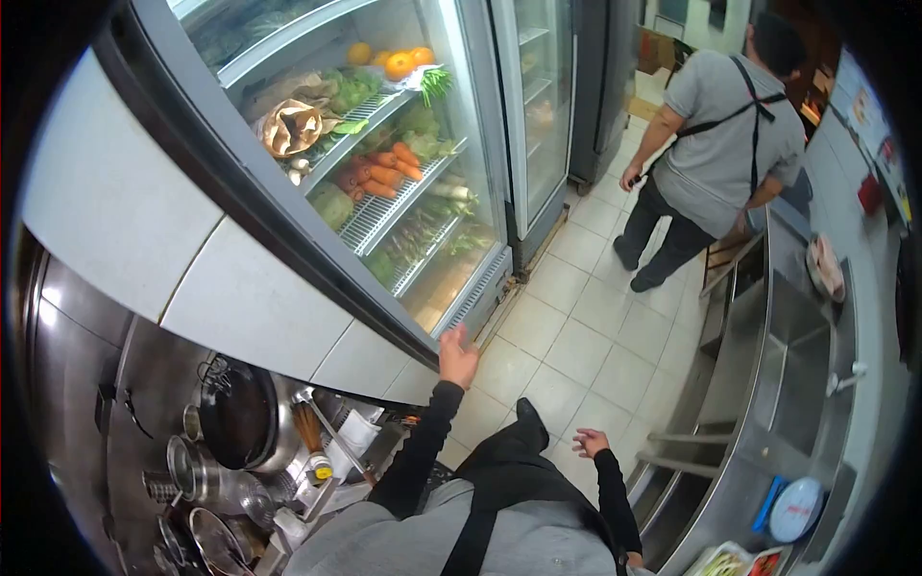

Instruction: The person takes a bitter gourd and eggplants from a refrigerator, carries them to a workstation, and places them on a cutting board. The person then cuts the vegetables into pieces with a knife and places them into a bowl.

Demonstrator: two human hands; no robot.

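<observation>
My left hand (459, 359) is held out in front of me near the lower corner of a glass-door fridge (471, 298); its fingers stretch forward and nothing is in them. Over the tiled floor, my right hand (590, 442) hangs at my side with loosely parted fingers, holding nothing. Behind the fridge glass, oranges (400, 65) lie on an upper shelf beside leafy greens and a brown paper bag (290, 129). Carrots (382, 176) fill part of the shelf below, and more vegetables lie lower down.
A person (735, 134) in a grey shirt and black apron straps stands ahead in the aisle, back turned. Along the right runs a steel sink counter (749, 384) with a blue-and-white container (795, 509). Pans, including a black wok (238, 413), crowd the steel surface at lower left.
</observation>
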